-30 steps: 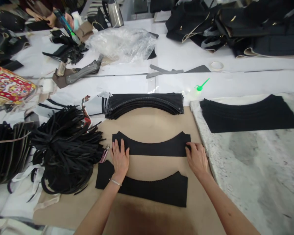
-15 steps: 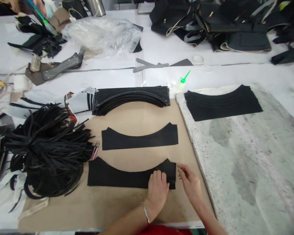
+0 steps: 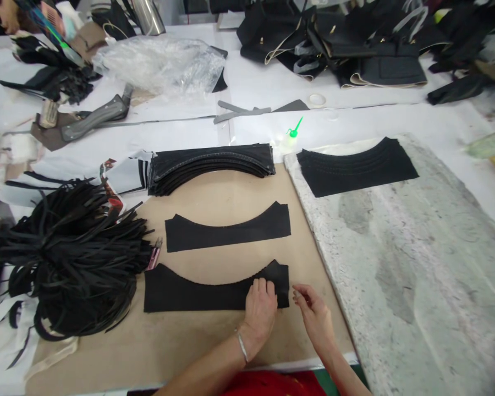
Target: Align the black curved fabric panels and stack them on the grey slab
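Note:
A black panel (image 3: 198,297) with a concave upper edge lies flat on the tan board, nearest to me. My left hand (image 3: 262,305) is on its right part, fingers bent and together, pressing it down. Just beyond the panel's right end is my right hand (image 3: 313,313), thumb and forefinger pinched together; whatever may be between them is too small to make out. A second black panel (image 3: 226,230) of similar shape lies a little farther off. Behind that is a stack of black curved pieces (image 3: 214,157) with stitched edges.
A big bundle of black strips (image 3: 74,247) lies at left, with a small pink-handled tool (image 3: 154,256) beside it. On the right, a pale marbled slab (image 3: 396,242) bears more black pieces (image 3: 358,168). A green-tipped bottle (image 3: 292,135) and a plastic bag (image 3: 160,66) are farther back.
The whole view has shifted slightly. The near panel's right end, creased before, now looks flatter. Both hands stay in nearly the same places, the right one still pinched.

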A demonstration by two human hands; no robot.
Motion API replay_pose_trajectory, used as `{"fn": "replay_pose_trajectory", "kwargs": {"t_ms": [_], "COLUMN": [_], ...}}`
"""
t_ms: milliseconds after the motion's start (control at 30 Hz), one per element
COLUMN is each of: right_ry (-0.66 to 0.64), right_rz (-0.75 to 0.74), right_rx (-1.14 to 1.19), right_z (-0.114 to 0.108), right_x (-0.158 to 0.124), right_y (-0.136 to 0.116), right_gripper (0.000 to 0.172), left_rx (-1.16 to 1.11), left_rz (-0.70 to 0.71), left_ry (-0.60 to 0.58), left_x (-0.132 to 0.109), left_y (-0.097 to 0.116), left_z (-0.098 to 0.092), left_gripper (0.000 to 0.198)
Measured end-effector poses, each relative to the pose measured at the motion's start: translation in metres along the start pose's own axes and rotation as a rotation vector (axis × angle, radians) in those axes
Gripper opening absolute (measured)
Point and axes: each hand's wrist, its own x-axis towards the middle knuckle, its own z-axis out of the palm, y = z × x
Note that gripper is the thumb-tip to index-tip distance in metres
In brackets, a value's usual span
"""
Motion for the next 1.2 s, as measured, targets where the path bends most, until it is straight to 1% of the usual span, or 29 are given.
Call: {"fn": "replay_pose_trajectory", "kwargs": {"t_ms": [100,233,333,467,600,700,767,800,833,900,1000,1067,1133,1200], "right_ry": [0.0,0.001,-0.031,-0.042,-0.05,-0.078,-0.114,-0.126,-0.132,-0.133,-0.127,-0.121,-0.109,-0.104], "right_rz": [0.016,-0.002,-0.017,-0.041,-0.09,-0.122,-0.139,-0.142,-0.142,-0.146,-0.159,-0.173,-0.187,-0.197], "right_rx": [0.018,0.041,0.058,0.026,-0.057,-0.114,-0.146,-0.158,-0.168,-0.189,-0.229,-0.26,-0.284,-0.297], "right_z": [-0.001,-0.002,0.003,0.014,0.021,0.022,0.023,0.024,0.025,0.027,0.032,0.034,0.036,0.036], "right_x": [-0.001,-0.004,-0.008,-0.011,-0.01,-0.008,-0.006,-0.005,-0.005,-0.004,-0.002,-0.001,0.0,0.002], "right_y": [0.002,-0.002,-0.01,-0.014,-0.011,-0.009,-0.009,-0.008,-0.008,-0.007,-0.005,-0.003,-0.002,-0.001], "right_gripper": [0.035,0.034,0.033,0.033,0.039,0.04,0.039,0.039,0.038,0.037,0.037,0.038,0.039,0.039], "left_rx": [-0.031,-0.097,-0.161,-0.253,-0.352,-0.439,-0.506,-0.541,-0.574,-0.632,-0.693,-0.725,-0.744,-0.734], "left_rz": [-0.002,-0.054,-0.12,-0.182,-0.212,-0.247,-0.283,-0.302,-0.323,-0.378,-0.512,-0.622,-0.75,-0.924], "left_ry": [-0.059,-0.073,-0.1,-0.107,-0.07,-0.009,0.054,0.092,0.135,0.242,0.449,0.606,0.778,1.033], "left_x": [0.006,0.012,0.016,0.021,0.019,0.017,0.019,0.022,0.024,0.029,0.027,0.015,-0.006,-0.035], "left_y": [-0.004,-0.011,-0.015,-0.021,-0.023,-0.025,-0.033,-0.041,-0.051,-0.08,-0.141,-0.187,-0.23,-0.266], "left_z": [-0.005,-0.02,-0.028,-0.031,-0.031,-0.034,-0.039,-0.044,-0.05,-0.067,-0.105,-0.137,-0.172,-0.207], "left_gripper": [0.023,0.022,0.022,0.021,0.019,0.021,0.022,0.021,0.02,0.017,0.01,0.009,0.01,0.006]}}
